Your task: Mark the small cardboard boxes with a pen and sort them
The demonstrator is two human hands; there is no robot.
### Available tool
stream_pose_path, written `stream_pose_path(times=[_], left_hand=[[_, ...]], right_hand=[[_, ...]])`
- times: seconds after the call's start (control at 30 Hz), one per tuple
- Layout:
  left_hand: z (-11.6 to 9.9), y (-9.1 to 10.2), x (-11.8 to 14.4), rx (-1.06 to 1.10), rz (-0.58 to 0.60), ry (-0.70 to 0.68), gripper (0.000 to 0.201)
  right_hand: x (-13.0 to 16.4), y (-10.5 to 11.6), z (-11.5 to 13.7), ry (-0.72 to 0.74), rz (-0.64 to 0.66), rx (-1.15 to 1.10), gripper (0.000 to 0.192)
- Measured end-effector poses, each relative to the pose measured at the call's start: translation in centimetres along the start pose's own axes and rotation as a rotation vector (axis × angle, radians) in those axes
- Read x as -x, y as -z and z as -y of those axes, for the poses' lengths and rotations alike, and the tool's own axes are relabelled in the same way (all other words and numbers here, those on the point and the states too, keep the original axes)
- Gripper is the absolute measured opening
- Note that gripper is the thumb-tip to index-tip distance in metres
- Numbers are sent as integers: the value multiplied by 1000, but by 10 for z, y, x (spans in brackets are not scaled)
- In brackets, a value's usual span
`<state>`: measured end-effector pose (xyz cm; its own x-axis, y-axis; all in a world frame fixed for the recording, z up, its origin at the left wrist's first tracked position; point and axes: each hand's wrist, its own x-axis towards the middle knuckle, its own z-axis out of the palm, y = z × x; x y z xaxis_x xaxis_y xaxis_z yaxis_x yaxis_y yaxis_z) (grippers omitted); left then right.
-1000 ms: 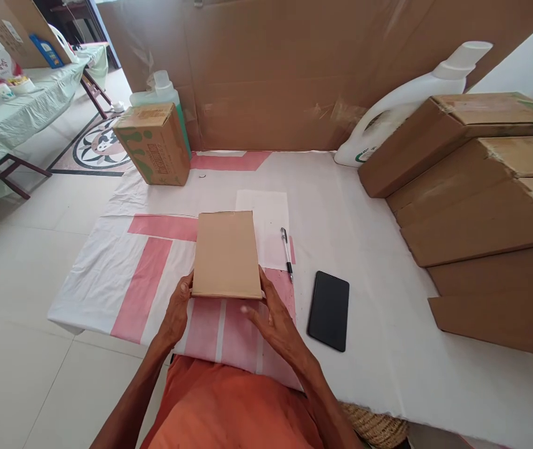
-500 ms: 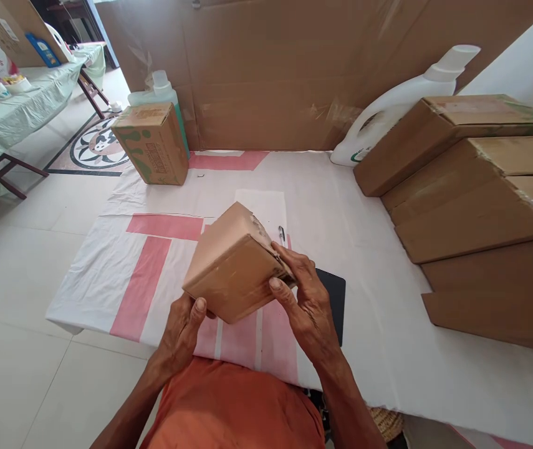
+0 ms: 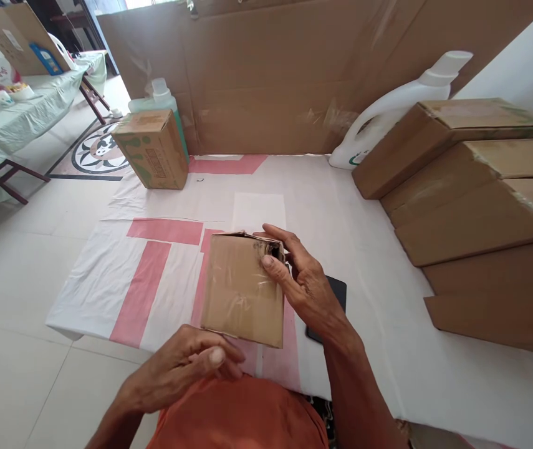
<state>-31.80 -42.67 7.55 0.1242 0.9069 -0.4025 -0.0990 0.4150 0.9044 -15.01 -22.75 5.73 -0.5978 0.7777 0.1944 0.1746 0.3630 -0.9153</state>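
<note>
Since the earlier frame, small cardboard box (image 3: 242,293) has turned from tilted to nearly upright above the worktop (image 3: 388,349). Right hand (image 3: 306,280) closes its grip on the box's upper right corner, partly hiding a black phone (image 3: 336,293). Left hand (image 3: 186,365), loosely curled and holding nothing, sits just below the box.

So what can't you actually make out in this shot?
- Black phone, head view: mostly hidden behind the right hand.
- Small cardboard box: its contents can't be seen; tape covers the face towards the camera.
- Left hand: whether it touches the box's bottom edge is unclear.
- White jug: its lower part is hidden by the stacked cartons.
- Printed carton: lettering too small to read.
</note>
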Motion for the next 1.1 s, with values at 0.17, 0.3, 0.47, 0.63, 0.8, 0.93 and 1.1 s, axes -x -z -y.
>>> stream_pose_path(times=[0.17, 0.3, 0.47, 0.63, 0.8, 0.93, 1.1], left_hand=[[-42, 15, 13, -157, -135, -304, 47], [-56, 10, -22, -736, -875, -711, 31], [-50, 7, -67, -1026, -657, -729, 43], [-44, -1, -69, -965, -656, -675, 28], [-46, -12, -63, -993, -780, -614, 22], [-50, -12, -60, -1029, -827, -558, 20], [-51, -14, -65, -1045, -818, -648, 20]], right_hand=[[15, -1, 0, -27, 29, -121, 53], [22, 0, 10, -1, 59, -89, 56], [28, 2, 14, 35, 122, -88, 63], [36, -3, 15, 34, -9, -124, 41], [41, -16, 25, 87, -92, -119, 45], [46, -20, 30, 105, -13, -189, 53], [48, -23, 29, 108, -49, -238, 50]])
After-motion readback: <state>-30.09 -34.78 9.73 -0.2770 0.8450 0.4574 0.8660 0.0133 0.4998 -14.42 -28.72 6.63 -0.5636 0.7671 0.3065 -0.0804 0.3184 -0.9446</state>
